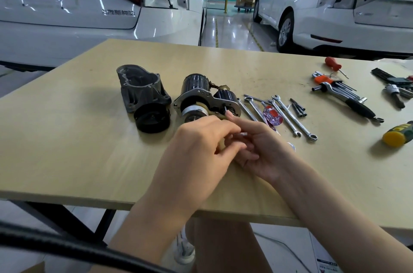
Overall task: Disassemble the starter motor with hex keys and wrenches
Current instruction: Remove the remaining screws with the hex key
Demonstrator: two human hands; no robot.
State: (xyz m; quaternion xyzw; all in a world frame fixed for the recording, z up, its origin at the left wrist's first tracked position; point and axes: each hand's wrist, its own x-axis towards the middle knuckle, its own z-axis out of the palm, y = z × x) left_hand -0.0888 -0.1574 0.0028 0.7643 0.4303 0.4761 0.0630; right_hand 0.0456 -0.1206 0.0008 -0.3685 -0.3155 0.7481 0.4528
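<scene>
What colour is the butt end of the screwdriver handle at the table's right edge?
Yellow, on a dark green grip; it shows in the head view.

Small cream part behind fingers

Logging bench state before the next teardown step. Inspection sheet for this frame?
Surface: pale wooden tabletop, black frame.
Job's things: black starter motor body with silver end plate; detached grey cast nose housing on its left, apart.
Clutter: chrome combination wrenches, black bolts, orange-holder hex key set, yellow-green screwdriver handle.
Grippers: left hand pinches a small pale part; right hand beside it, fingers relaxed.
Cables: black hose below table.
Surroundings: white cars behind.
</scene>
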